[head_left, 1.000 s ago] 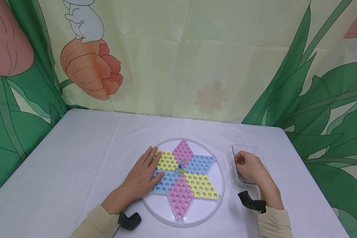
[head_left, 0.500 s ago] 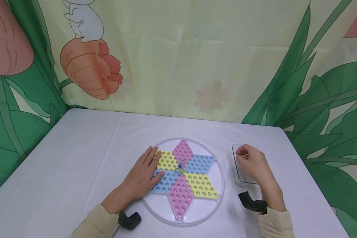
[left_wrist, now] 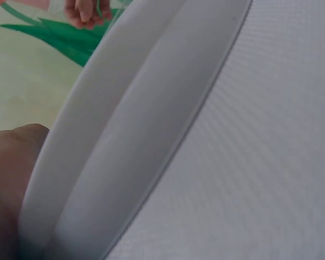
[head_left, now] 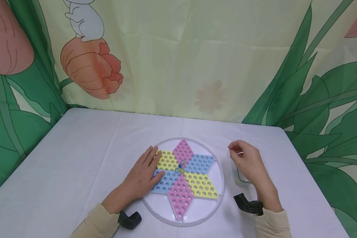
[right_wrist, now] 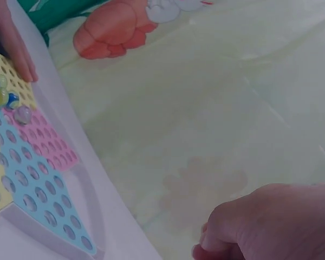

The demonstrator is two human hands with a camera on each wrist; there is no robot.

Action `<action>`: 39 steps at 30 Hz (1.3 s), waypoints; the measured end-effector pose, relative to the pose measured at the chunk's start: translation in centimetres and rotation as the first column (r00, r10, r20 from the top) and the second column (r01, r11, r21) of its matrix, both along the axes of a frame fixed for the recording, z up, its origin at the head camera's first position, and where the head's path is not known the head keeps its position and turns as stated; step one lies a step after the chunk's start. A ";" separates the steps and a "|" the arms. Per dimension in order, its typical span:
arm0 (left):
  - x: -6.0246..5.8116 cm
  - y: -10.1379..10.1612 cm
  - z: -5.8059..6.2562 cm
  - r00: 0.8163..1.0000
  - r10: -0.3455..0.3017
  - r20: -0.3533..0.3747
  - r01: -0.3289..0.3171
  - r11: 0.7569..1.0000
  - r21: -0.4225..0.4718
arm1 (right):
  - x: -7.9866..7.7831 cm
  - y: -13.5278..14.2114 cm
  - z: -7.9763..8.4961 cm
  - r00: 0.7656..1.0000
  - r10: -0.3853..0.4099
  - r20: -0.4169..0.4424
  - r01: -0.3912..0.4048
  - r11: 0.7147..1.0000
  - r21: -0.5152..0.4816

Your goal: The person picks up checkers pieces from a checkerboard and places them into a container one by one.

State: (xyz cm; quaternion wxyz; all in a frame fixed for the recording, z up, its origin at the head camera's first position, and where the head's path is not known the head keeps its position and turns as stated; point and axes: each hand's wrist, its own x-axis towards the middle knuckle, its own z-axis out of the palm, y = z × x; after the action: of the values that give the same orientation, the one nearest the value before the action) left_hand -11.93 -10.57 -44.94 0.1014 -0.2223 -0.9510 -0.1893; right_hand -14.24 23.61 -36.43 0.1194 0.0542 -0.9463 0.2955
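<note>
A round clear game board (head_left: 218, 198) carries a six-pointed star of pink, yellow and blue pegged diamonds. A few glass marbles (head_left: 179, 168) sit in holes at its centre, also seen as marbles (right_wrist: 5, 97) in the right wrist view. My left hand (head_left: 142, 177) lies flat with straight fingers on the star's left side. My right hand (head_left: 245, 162) hovers over a clear tray (head_left: 239, 177) right of the board. Its fingertips pinch together on a small marble that is mostly hidden. The left wrist view shows the board's rim (left_wrist: 141, 135) up close.
The table wears a white cloth (head_left: 77, 158), with a flower-print curtain (head_left: 196, 59) hanging close behind it. Black wrist mounts (head_left: 129, 219) sit at both cuffs near the table's front edge. The tray stands near the right edge.
My right hand has risen out of the tray and moved left toward the board, fingertips pinched. The left hand and the marbles on the board have not moved.
</note>
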 end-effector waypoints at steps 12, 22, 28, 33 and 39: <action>0.0 0.0 0.0 1.000 0.001 -0.002 -0.001 1.000 -0.001 | 0.0 -2.4 -0.4 0.994 0.097 -0.045 -0.099 0.994 -0.047; 0.0 0.0 0.1 1.000 0.000 -0.005 0.000 1.000 -0.003 | 0.5 -4.8 -0.8 0.971 0.223 -0.086 -0.230 0.969 -0.087; 0.0 0.0 0.2 1.000 0.002 0.004 -0.002 1.000 0.001 | 0.7 -6.1 -1.2 0.953 0.290 -0.086 -0.296 0.953 -0.069; 0.1 0.0 0.2 1.000 0.002 0.010 -0.002 1.000 0.001 | 1.0 -7.0 -1.6 0.938 0.336 -0.080 -0.342 0.936 -0.084; 0.1 0.0 0.2 1.000 -0.001 0.008 0.001 1.000 0.000 | 1.4 -8.3 -2.2 0.922 0.382 -0.058 -0.386 0.916 -0.112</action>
State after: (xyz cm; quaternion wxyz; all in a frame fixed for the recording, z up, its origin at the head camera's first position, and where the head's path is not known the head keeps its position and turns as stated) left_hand -11.80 -10.55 -44.78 0.0973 -0.2218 -0.9514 -0.1902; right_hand -12.83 15.34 -38.60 0.0786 0.2367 -0.8953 0.3691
